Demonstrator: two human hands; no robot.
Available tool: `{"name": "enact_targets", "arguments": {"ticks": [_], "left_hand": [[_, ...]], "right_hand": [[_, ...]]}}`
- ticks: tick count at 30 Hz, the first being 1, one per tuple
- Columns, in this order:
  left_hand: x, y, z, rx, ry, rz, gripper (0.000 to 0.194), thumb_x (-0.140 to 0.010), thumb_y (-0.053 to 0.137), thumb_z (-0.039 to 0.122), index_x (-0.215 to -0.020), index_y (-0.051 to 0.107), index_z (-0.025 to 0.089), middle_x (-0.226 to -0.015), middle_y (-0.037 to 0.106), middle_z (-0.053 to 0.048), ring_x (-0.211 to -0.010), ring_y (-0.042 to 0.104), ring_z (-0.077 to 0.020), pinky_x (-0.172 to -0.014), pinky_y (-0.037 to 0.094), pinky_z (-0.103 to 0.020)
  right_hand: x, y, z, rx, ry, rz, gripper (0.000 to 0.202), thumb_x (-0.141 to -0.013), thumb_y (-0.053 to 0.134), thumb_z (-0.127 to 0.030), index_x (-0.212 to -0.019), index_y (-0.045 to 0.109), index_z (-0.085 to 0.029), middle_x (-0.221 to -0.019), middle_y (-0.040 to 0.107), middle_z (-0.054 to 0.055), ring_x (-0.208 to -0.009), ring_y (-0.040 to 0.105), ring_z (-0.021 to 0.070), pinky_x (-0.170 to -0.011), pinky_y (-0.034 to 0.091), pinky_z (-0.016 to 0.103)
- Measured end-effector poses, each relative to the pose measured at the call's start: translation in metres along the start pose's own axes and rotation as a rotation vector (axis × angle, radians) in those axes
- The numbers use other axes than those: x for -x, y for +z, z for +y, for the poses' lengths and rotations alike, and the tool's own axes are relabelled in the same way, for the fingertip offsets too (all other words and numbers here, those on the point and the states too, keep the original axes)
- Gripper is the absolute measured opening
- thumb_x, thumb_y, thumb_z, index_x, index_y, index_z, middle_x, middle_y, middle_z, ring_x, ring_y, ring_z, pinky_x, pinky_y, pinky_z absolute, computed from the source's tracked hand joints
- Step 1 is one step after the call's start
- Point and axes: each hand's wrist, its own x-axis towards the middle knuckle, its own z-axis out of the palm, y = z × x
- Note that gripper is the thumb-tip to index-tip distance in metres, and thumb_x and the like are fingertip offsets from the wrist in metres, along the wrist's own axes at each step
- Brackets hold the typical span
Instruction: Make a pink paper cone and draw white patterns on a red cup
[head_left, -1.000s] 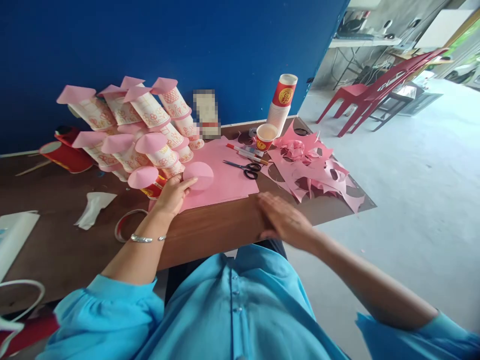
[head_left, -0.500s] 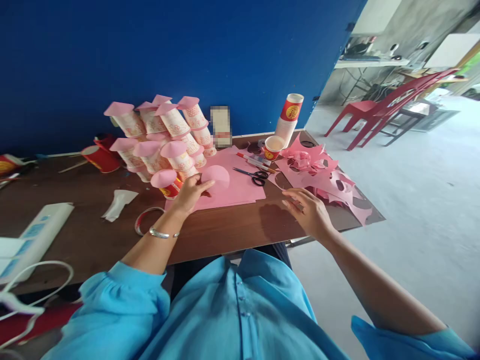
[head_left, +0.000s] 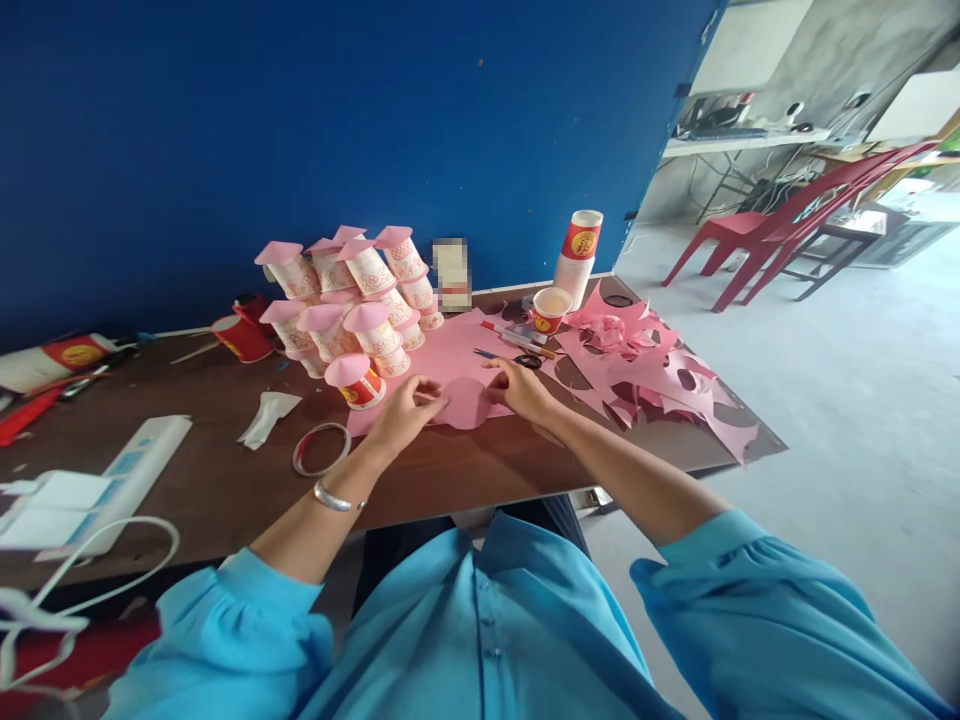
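A pink paper disc (head_left: 466,403) lies between my two hands, near the front edge of the pink sheets (head_left: 442,352). At its left edge my left hand (head_left: 411,408) pinches the paper with thumb and fingers. My right hand (head_left: 523,392) is closed on the disc's right edge. Behind my right hand are black-handled scissors (head_left: 529,362), partly hidden. A red cup with a pink cone top (head_left: 360,385) stands left of the sheets. Several patterned cups with pink cone tops (head_left: 326,330) are stacked behind it.
Pink paper scraps (head_left: 660,375) cover the table's right end. Stacked cups (head_left: 577,260) and a single cup (head_left: 550,310) stand at the back right, beside pens (head_left: 517,340). A tape roll (head_left: 321,450), white scrap (head_left: 268,418) and power strip (head_left: 142,470) lie left.
My right hand has moved left to the disc and taken its right edge. The disc, in my left hand, is now lower and nearer the table's front. The view has shifted slightly.
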Motion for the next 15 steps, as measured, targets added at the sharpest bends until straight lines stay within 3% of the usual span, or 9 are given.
{"name": "enact_targets", "arguments": {"ticks": [1,3,6,10,13,15], "left_hand": [[-0.001,-0.003,-0.005,-0.116,0.093,0.083,0.042,-0.065,0.097,0.039,-0.094,0.073,0.019,-0.096,0.077,-0.005,-0.075,0.071,-0.0179,-0.07,0.062,-0.033],[-0.003,-0.007,-0.012,-0.326,0.311,0.126,0.032,-0.076,0.089,0.031,-0.103,0.074,0.021,-0.105,0.076,-0.006,-0.081,0.072,-0.0177,-0.078,0.065,-0.035],[-0.006,-0.005,-0.013,-0.453,0.501,0.017,0.02,-0.091,0.079,0.028,-0.11,0.074,0.022,-0.106,0.075,-0.006,-0.081,0.073,-0.0172,-0.077,0.066,-0.033],[-0.019,0.006,-0.007,-0.524,0.582,-0.062,0.011,-0.098,0.073,0.024,-0.109,0.074,0.021,-0.104,0.076,-0.005,-0.078,0.073,-0.0162,-0.076,0.065,-0.032],[-0.031,0.013,-0.003,-0.55,0.611,-0.049,0.011,-0.096,0.073,0.02,-0.107,0.075,0.021,-0.101,0.075,-0.004,-0.079,0.072,-0.0166,-0.076,0.064,-0.032],[-0.037,0.016,-0.003,-0.553,0.626,-0.03,0.012,-0.096,0.072,0.019,-0.108,0.075,0.021,-0.101,0.075,-0.004,-0.079,0.072,-0.0165,-0.077,0.064,-0.032]], "right_hand": [[0.001,0.001,0.001,0.061,-0.012,0.005,0.043,-0.083,0.082,-0.009,-0.125,0.077,-0.02,-0.082,0.082,0.0,-0.078,0.077,0.0202,-0.081,0.06,0.032],[0.003,0.0,0.0,0.179,-0.046,0.025,0.035,-0.082,0.083,-0.007,-0.114,0.081,-0.022,-0.093,0.085,0.004,-0.089,0.079,0.0225,-0.088,0.061,0.033],[0.005,-0.014,-0.004,0.331,-0.109,0.105,0.021,-0.092,0.081,-0.016,-0.11,0.083,-0.026,-0.121,0.085,0.008,-0.11,0.079,0.0254,-0.097,0.06,0.035],[-0.006,-0.056,-0.005,0.467,-0.111,0.273,0.02,-0.102,0.068,-0.021,-0.115,0.083,-0.028,-0.127,0.083,0.008,-0.113,0.077,0.0271,-0.094,0.06,0.037],[-0.02,-0.093,0.001,0.525,-0.057,0.408,0.029,-0.102,0.069,-0.026,-0.129,0.079,-0.024,-0.134,0.079,0.012,-0.106,0.077,0.03,-0.086,0.06,0.04],[-0.028,-0.111,0.007,0.59,-0.003,0.565,0.034,-0.098,0.073,-0.026,-0.131,0.078,-0.025,-0.137,0.077,0.012,-0.102,0.077,0.0297,-0.078,0.058,0.038]]}}
